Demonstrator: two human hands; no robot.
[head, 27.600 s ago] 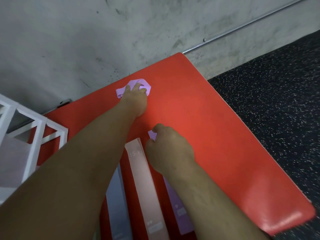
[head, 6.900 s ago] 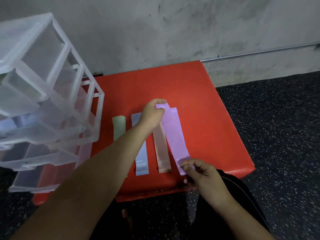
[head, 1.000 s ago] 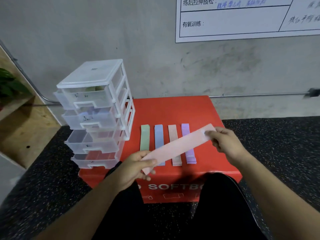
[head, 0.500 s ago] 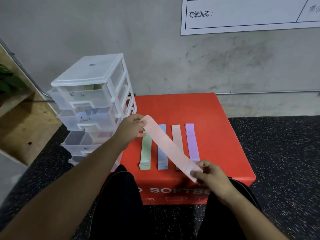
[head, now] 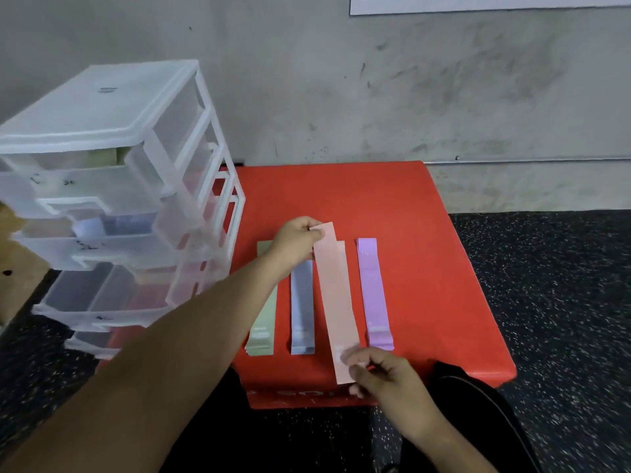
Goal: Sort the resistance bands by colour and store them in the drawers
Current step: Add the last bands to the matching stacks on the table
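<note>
Obs.: pink band (head: 334, 302) is held taut at both ends. The left grip (head: 298, 235) pinches its far end at 12 o'clock. The right grip (head: 382, 373) pinches its near end at 6 o'clock, past the front edge of the surface (head: 341, 196).

- The band hangs just over the pink pile (head: 341, 245), a little skewed toward 11 o'clock. Whether it touches the pile I cannot tell.
- Reading: the two-end hold keeps the limp strip flat, so it can be laid square on its own colour.

Layout, 9 to 3 o'clock across the near half of the surface: green pile (head: 263, 332), blue pile (head: 302, 308), pink pile, purple pile (head: 374, 291).

- The piles are parallel with gaps between them. One lane per colour looks like the sorting step.
- Drawers (head: 102, 186) stand at 9 o'clock, beside the surface, each pulled out a little.
- There is a green tint in the top drawer and a bluish tint in the second, so storing may have begun. Contents are too hazy to confirm.

Writing:

- The surface front shows pale letters (head: 290, 394). "SO" is legible and the rest is cut off by the legs.
- The purple band has a small mark near its far end, possibly "10", not certain.
- Dark scribbles on the drawer fronts and a mark on the lid are unreadable.
- The wall sheet (head: 478, 5) at 12 o'clock shows no legible text.
</note>
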